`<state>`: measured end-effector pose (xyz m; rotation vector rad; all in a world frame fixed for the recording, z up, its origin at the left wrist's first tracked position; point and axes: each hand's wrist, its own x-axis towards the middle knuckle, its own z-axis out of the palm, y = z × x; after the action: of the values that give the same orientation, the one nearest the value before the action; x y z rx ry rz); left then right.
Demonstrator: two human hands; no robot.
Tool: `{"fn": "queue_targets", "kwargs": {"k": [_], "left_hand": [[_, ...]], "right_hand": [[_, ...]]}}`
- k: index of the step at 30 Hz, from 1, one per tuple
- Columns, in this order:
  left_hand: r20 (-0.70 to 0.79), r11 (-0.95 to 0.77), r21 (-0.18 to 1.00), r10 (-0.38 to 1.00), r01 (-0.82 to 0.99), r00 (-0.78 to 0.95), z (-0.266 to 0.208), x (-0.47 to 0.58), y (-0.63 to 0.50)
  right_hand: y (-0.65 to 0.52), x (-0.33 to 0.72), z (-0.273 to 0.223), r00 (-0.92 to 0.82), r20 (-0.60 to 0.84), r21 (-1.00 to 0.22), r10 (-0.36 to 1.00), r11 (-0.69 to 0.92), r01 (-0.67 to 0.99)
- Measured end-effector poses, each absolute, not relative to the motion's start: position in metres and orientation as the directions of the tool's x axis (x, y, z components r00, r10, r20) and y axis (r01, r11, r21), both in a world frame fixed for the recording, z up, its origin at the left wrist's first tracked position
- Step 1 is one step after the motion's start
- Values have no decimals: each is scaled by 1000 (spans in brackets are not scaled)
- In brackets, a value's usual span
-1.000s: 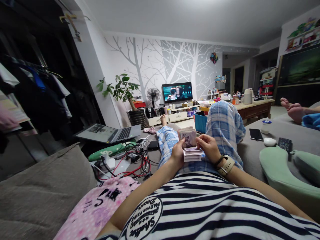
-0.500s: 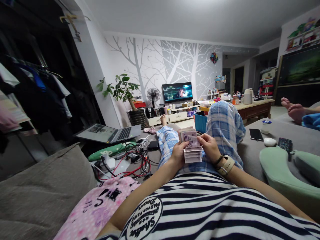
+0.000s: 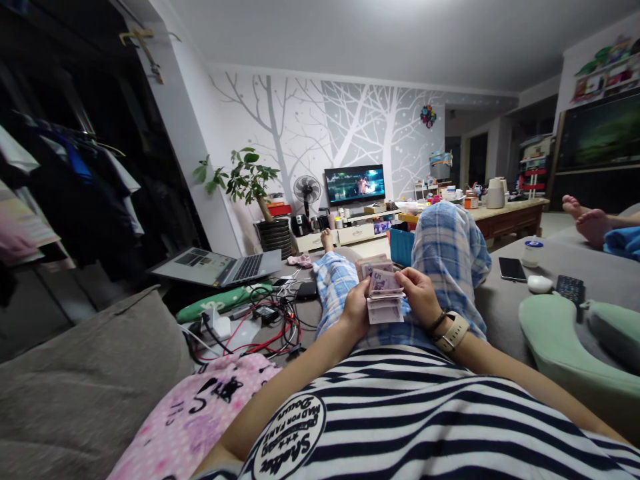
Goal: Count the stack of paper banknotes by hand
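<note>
Over my lap, a folded stack of purple-pink banknotes (image 3: pixel 384 311) is held between both hands. My left hand (image 3: pixel 356 307) grips the stack along its left side, fingers mostly hidden behind it. My right hand (image 3: pixel 419 293) pinches the upper right edge of the front note, which bears a large 5. The lower ends of several notes hang down below the fold. A pale watch (image 3: pixel 454 332) and a dark bracelet are on my right wrist. Blue plaid trousers (image 3: pixel 447 247) cover my legs, the right knee raised.
An open laptop (image 3: pixel 220 267) and tangled cables (image 3: pixel 280 327) lie at left. On the right are a phone (image 3: pixel 512 269), a white mouse (image 3: pixel 540 285), a remote (image 3: pixel 570 289), a cup (image 3: pixel 533 253) and a green neck pillow (image 3: pixel 565 333). Another person's bare feet (image 3: pixel 593 223) show at far right.
The front note has bent over lower under my right fingers, and the hanging ends look fewer and closer together. My hands have hardly shifted.
</note>
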<state>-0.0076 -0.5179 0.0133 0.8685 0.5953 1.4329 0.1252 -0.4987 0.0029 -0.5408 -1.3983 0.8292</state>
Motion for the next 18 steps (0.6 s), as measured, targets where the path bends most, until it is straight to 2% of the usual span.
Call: {"fn": "queue_targets", "kwargs": {"k": [11,18], "left_hand": [[192,-127,802,980,-584,51,11,-9,-516],[185,-115,806,981,-580,62,11,-9,-516]], "right_hand": [[-510,123,10,-44,625,-763,779,598,-246],[-509,124,8,-57,642,-756,764,620,-212]]}}
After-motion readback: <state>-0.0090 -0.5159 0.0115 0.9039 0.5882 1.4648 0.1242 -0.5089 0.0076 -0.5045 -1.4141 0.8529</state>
